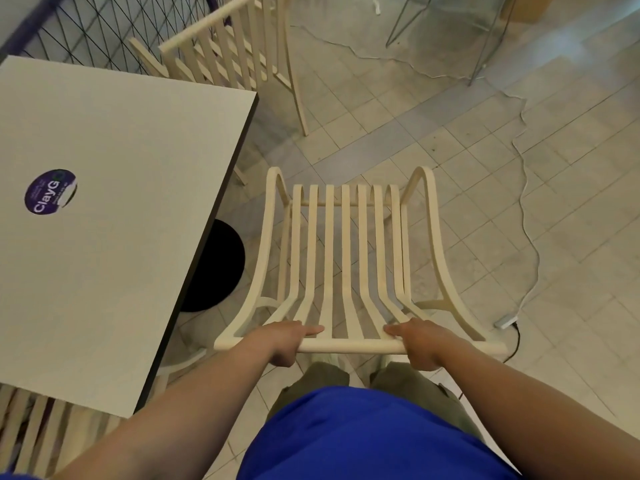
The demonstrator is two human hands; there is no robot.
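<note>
A cream slatted chair (349, 237) stands on the tiled floor right in front of me, its back toward me and its seat pointing away. My left hand (287, 341) grips the top rail of the chair's back left of the middle, thumb lying along the rail. My right hand (419, 342) grips the same rail right of the middle, thumb pointing inward. Both sets of fingers curl under the rail and are hidden.
A white square table (114, 209) with a purple round sticker (50, 191) stands close on the left, on a black round base (221, 268). A second cream chair (239, 53) stands beyond it. A white cable (526, 188) runs across the floor to a power strip (505, 321) on the right.
</note>
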